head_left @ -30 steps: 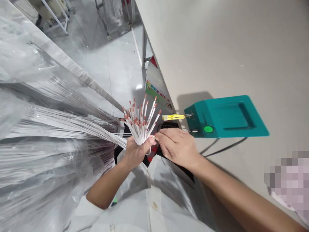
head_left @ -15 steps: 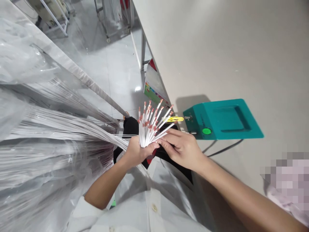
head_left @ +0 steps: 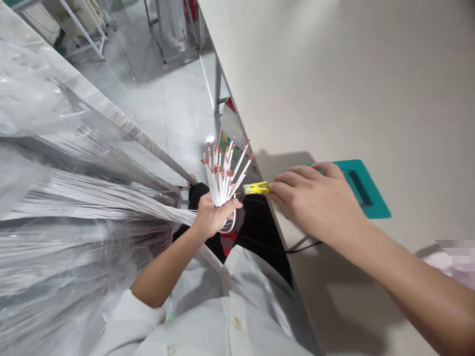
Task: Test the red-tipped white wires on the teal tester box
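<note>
The left hand [head_left: 211, 216] is gripping white wires [head_left: 220, 192], their coppery tips [head_left: 227, 173] fanning beside the table [head_left: 334, 94]; the half-curled right hand [head_left: 317, 200] is reaching to the yellow clip [head_left: 257, 188], any grip unclear, partly hiding the teal device [head_left: 376, 198].

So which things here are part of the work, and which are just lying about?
Seems in use:
White wires with coppery ends, held in the left hand
Yellow clip, at the right hand
Teal box, partly hidden by that hand

Apparently just around:
Wheeled metal rack
Printed item below the table edge
Clear plastic sheeting
</note>
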### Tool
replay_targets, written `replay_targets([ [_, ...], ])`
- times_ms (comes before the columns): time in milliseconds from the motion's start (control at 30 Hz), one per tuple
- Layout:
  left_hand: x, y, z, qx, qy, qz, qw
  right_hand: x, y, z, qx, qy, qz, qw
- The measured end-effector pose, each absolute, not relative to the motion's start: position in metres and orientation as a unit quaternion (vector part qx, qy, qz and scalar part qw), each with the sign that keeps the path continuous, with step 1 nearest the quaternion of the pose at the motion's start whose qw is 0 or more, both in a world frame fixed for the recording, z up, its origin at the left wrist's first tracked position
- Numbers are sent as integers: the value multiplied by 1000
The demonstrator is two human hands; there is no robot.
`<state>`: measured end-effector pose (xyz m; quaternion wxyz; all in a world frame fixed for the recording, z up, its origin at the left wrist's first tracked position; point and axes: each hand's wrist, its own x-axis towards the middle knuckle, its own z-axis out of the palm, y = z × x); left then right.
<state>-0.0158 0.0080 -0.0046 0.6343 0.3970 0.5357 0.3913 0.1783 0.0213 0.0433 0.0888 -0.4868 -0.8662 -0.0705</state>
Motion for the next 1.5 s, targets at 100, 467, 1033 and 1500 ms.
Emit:
replay_targets([
  [100,-13,13,-7,404,521,399,638,178,29,45,-493,-866,-79,21],
  [467,-2,22,-10,402,518,400,640,176,46,46,-480,-876,-12,-38],
  [1033,-2,23,-21,437,561,390,585,177,43,42,-491,-868,-6,-68],
  [1500,-26,2,12,420,535,387,622,160,3,38,-479,-809,110,321],
])
